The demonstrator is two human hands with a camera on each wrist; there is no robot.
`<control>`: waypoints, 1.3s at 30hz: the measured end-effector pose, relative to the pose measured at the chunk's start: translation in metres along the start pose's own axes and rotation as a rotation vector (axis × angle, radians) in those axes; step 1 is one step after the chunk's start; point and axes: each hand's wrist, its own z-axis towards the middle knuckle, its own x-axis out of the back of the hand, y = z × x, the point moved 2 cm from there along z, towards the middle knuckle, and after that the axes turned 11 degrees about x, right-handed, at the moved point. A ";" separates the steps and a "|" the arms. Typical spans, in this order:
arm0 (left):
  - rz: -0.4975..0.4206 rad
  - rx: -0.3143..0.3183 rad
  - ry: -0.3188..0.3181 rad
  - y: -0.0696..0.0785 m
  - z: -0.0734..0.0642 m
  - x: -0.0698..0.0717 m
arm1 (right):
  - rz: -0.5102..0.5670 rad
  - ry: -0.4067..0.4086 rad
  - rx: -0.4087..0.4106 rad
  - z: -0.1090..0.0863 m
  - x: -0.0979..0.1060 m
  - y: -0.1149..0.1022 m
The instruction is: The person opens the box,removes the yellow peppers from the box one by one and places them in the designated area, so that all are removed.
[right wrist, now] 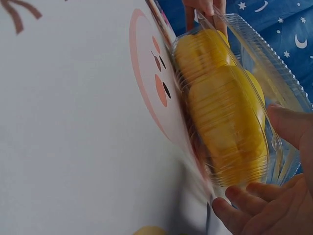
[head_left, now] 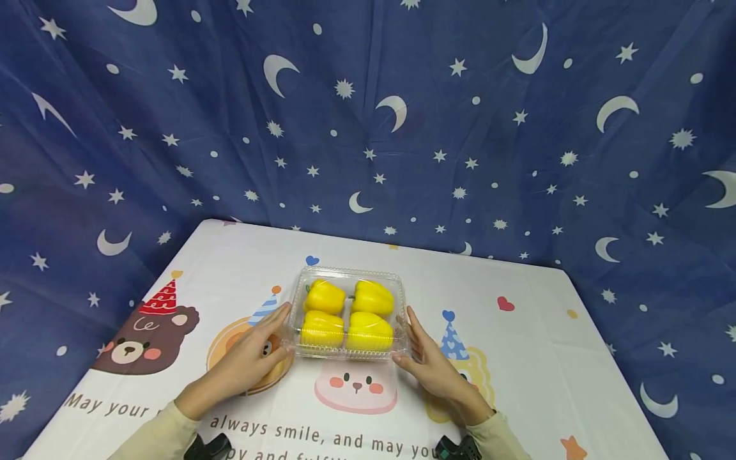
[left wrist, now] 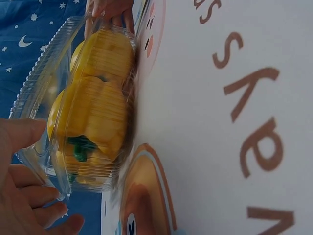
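Note:
A clear plastic clamshell box sits on the table in the head view, with several yellow bell peppers inside it. The lid lies over them; whether it is latched I cannot tell. At the box's left side is my left hand, its thumb at the near corner and its fingers extended along the side. My right hand mirrors it on the right side. In the left wrist view, the left thumb touches the rim. The right thumb likewise meets the rim in the right wrist view, with relaxed fingers lower down.
A white tablecloth with printed cartoon animals and lettering covers the table. Behind and around it hangs a dark blue curtain with moons and stars. Black wrist devices show at the bottom edge.

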 end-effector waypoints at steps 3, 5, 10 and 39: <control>-0.004 0.003 -0.006 0.001 0.000 0.003 | 0.003 -0.009 0.007 0.000 0.000 0.001; -0.009 -0.007 -0.007 0.002 0.000 0.004 | 0.004 -0.014 0.009 0.001 0.000 0.001; -0.008 -0.030 -0.004 0.002 0.001 0.010 | 0.005 -0.018 0.014 0.000 -0.001 0.002; -0.028 -0.084 0.061 0.012 0.019 0.029 | 0.005 -0.039 -0.022 -0.002 0.001 0.003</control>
